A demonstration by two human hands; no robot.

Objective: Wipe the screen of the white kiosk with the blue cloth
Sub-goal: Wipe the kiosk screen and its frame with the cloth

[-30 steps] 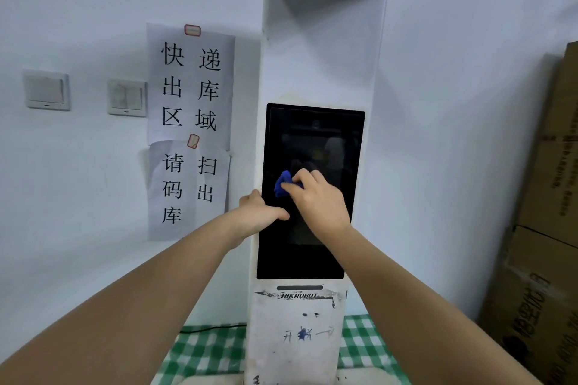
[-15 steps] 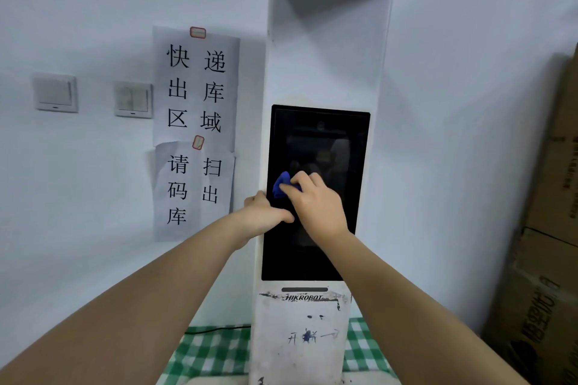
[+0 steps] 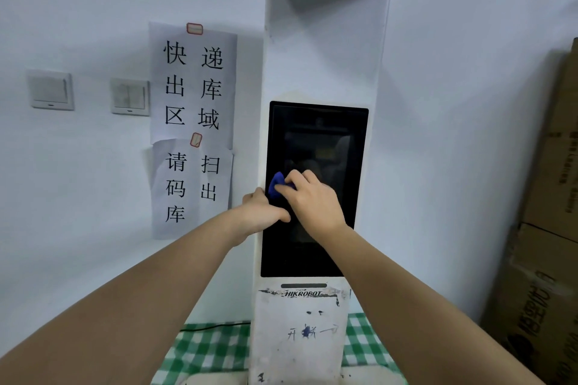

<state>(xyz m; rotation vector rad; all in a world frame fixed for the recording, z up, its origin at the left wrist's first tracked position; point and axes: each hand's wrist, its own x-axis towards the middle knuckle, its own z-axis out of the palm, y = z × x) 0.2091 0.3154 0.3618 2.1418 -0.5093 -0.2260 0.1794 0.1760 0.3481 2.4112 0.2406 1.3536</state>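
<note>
A tall white kiosk stands against the wall, with a dark upright screen in its middle. My right hand presses a small blue cloth against the screen's left part; only a bit of cloth shows past my fingers. My left hand grips the kiosk's left edge at the same height, thumb lying over the screen's border. Both forearms reach up from the bottom of the view.
Paper signs and two light switches hang on the wall to the left. Stacked cardboard boxes stand at the right. A green checked cloth and a black cable lie at the kiosk's foot.
My right hand and the blue cloth have slid slightly left across the screen. My left hand has stayed on the kiosk's edge. The camera has shifted a little.
</note>
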